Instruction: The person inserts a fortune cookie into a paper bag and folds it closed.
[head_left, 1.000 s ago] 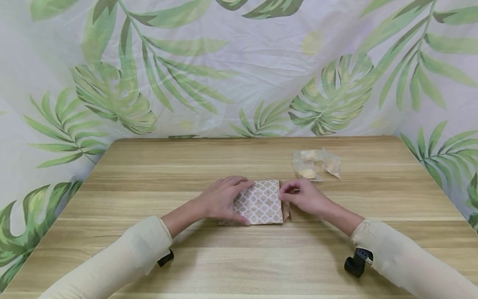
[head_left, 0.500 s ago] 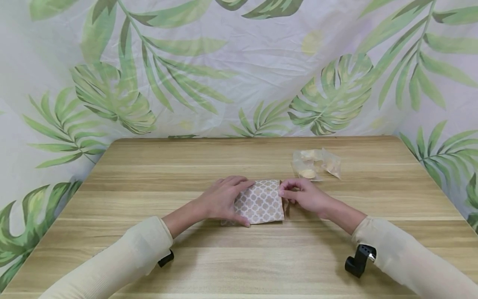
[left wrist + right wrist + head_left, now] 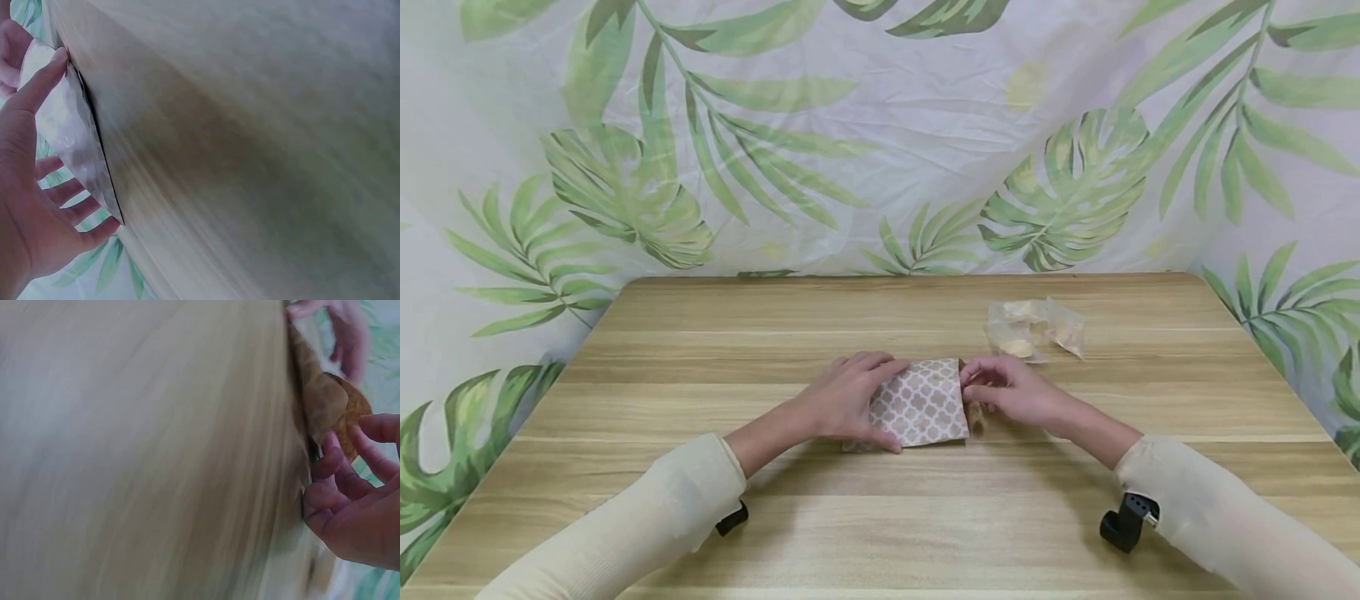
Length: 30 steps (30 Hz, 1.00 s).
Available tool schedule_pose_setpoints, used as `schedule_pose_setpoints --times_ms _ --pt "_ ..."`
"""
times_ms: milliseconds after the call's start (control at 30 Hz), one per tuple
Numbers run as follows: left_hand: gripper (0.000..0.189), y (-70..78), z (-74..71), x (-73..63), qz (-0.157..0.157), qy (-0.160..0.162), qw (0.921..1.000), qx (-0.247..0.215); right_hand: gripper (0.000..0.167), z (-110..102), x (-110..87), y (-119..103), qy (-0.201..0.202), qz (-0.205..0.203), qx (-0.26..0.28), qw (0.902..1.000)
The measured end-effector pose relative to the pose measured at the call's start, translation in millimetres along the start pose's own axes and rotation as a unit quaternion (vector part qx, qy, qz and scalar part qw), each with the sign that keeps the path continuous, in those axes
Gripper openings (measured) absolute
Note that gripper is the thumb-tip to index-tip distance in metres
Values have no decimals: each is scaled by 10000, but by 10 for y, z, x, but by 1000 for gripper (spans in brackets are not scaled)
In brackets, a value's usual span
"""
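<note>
A small flat paper bag (image 3: 917,408) with a white and tan quatrefoil pattern lies on the wooden table in the head view. My left hand (image 3: 848,398) spreads over its left part, thumb on the near edge and fingers along the far edge. In the left wrist view the fingers (image 3: 74,187) look straight and spaced apart. At the bag's right end, my right hand (image 3: 1011,390) pinches the mouth edge with curled fingers. Plain brown inner paper (image 3: 355,412) shows at that parted mouth in the right wrist view. The inside of the bag is mostly hidden.
Clear plastic packets (image 3: 1036,329) with pale round pieces inside lie behind and to the right of the bag. The wooden table (image 3: 880,533) reaches back to a leaf-printed cloth (image 3: 910,167). Black camera mounts (image 3: 1126,523) hang under both wrists.
The right hand's fingers shift slightly at the bag's mouth, and the bag's near right corner has risen a little. The left hand stays in place.
</note>
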<state>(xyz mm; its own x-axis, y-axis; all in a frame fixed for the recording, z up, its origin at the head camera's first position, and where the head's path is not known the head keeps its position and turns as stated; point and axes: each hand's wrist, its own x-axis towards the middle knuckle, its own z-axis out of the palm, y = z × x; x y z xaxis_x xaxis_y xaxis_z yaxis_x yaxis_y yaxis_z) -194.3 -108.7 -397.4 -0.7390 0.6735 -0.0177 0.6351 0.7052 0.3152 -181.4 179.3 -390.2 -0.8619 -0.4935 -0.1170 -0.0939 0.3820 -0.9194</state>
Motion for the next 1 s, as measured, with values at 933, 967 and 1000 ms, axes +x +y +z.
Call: schedule_pose_setpoints --times_ms 933,967,1000 --pt "110 26 -32 5 -122 34 9999 -12 7 -6 -67 33 -25 -384 -198 9991" --pt "110 29 -33 5 -120 49 9999 -13 6 -1 -69 35 -12 -401 -154 9991" --pt "111 32 -32 6 -125 55 9999 -20 6 6 -70 37 -6 -423 -110 9990"
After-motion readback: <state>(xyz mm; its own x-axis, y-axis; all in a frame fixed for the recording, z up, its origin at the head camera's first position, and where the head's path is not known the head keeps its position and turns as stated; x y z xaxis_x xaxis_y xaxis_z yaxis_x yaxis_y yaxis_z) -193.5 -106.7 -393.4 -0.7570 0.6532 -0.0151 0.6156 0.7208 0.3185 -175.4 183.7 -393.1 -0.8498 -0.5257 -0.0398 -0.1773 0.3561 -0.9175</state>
